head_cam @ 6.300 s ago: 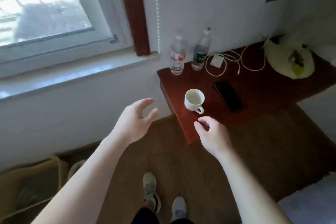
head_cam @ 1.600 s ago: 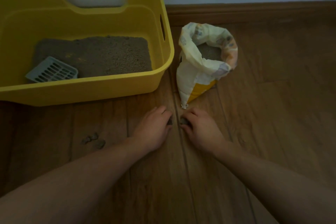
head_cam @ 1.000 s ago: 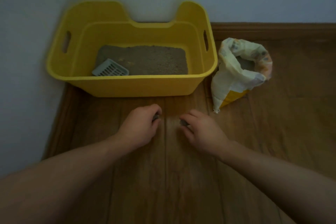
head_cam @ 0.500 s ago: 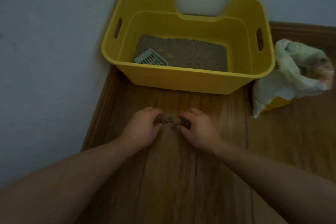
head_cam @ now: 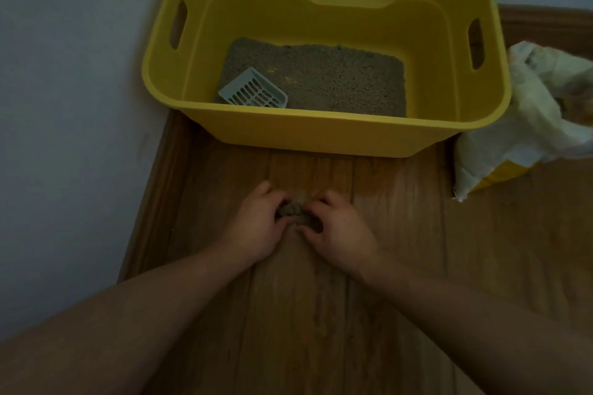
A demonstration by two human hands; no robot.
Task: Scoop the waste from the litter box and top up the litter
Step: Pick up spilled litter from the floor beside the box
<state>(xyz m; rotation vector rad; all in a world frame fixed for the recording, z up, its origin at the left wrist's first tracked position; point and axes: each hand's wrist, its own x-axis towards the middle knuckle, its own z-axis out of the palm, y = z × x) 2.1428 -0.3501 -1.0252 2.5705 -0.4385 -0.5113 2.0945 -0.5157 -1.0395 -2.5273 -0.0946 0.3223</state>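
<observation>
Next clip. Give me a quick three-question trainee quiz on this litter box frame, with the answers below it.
1. True or false: the grey scoop lies on the litter inside the yellow litter box.
2. What sits between the left hand and the right hand?
A. the scoop
B. a few grey-brown clumps on the wooden floor
C. nothing
3. Fill in: the open litter bag stands on the floor to the ____ of the box, as the person sees it.

Key:
1. True; it lies near the front left corner.
2. B; both hands are cupped around the clumps in front of the box.
3. right
</observation>
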